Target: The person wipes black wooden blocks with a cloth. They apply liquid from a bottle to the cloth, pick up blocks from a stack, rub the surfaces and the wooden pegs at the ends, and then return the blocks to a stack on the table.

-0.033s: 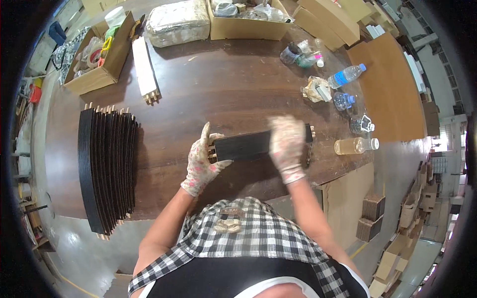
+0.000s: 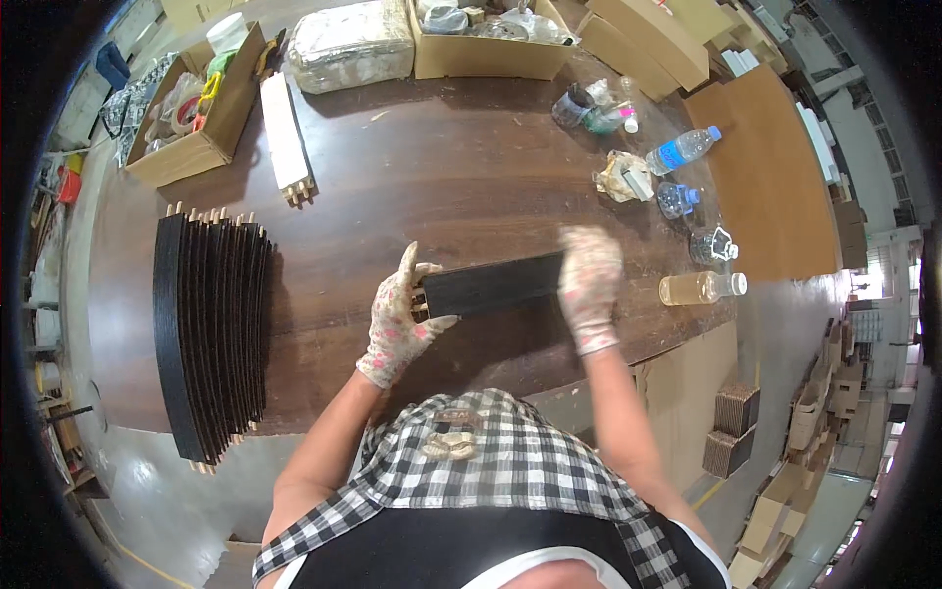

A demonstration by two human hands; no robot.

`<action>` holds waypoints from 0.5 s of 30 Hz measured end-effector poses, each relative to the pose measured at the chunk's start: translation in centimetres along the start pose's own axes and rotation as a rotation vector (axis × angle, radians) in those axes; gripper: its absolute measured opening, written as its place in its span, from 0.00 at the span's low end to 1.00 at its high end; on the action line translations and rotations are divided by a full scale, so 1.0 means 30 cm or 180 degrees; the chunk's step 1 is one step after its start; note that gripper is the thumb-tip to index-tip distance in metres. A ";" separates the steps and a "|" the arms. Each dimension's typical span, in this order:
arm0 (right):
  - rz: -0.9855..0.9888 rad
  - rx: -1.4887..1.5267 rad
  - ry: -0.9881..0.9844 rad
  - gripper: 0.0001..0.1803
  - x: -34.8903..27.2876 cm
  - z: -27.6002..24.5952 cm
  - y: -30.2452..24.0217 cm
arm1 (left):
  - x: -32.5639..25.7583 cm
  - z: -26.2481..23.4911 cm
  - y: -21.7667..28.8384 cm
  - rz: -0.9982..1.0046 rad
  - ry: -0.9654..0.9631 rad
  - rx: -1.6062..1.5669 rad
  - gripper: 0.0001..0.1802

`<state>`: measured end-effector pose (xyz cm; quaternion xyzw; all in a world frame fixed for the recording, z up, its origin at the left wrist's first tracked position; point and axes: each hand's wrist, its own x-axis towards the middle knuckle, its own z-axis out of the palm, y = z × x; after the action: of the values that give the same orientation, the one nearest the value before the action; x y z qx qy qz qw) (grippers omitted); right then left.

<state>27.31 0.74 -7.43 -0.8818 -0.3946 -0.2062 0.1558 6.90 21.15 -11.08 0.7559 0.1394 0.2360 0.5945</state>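
One black panel [image 2: 496, 285] lay across the middle of the frame on the dark wooden desk [image 2: 412, 187], held at both ends by a person in patterned gloves. The left hand [image 2: 400, 319] gripped its left end, thumb on top and fingers curled underneath, where pale dowel tips showed. The right hand [image 2: 589, 280] lay closed over the right end, blurred, so how tightly it gripped could not be told.

At the left of the frame stood one stack of curved black panels [image 2: 211, 324], about ten on edge, with dowel pegs poking out at top and bottom. One pale wooden slat [image 2: 285, 137] with pegs at its lower end lay in the upper left.

Four clear bottles stood at the right: one with a blue label [image 2: 682, 149], one small with a blue cap [image 2: 677, 198], one squat [image 2: 713, 245], and one on its side holding amber liquid [image 2: 702, 287]. A crumpled wrapper [image 2: 623, 177] sat just beside them.

Along the top edge were an open cardboard box [image 2: 186, 128] of tape rolls and tools at upper left, one plastic-wrapped bundle [image 2: 353, 44], and a second cardboard box [image 2: 486, 54] at top centre.

The widest bare stretch of desk lay between the slat, the boxes and the held panel. The near desk edge ran just below the hands.
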 end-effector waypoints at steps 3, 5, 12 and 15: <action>0.0818 -0.0282 0.0224 0.13 -0.059 -0.014 0.315 | 0.013 -0.009 0.040 0.0271 -0.0337 0.0414 0.55; 0.1176 0.0284 0.0398 0.14 -0.073 -0.039 0.363 | 0.011 -0.012 0.075 0.0125 -0.0118 0.0746 0.46; 0.2262 0.1880 -0.0175 0.08 -0.032 -0.076 0.271 | 0.003 -0.028 0.081 0.0734 -0.0115 0.2227 0.35; 0.2370 0.3220 0.0203 0.09 -0.003 -0.124 0.234 | -0.001 -0.034 0.107 0.0892 0.0333 0.1860 0.33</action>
<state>31.71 -5.44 -5.03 -0.7706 -0.1049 0.0478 0.6268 6.12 21.17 -7.81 0.8932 0.1261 0.3041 0.3063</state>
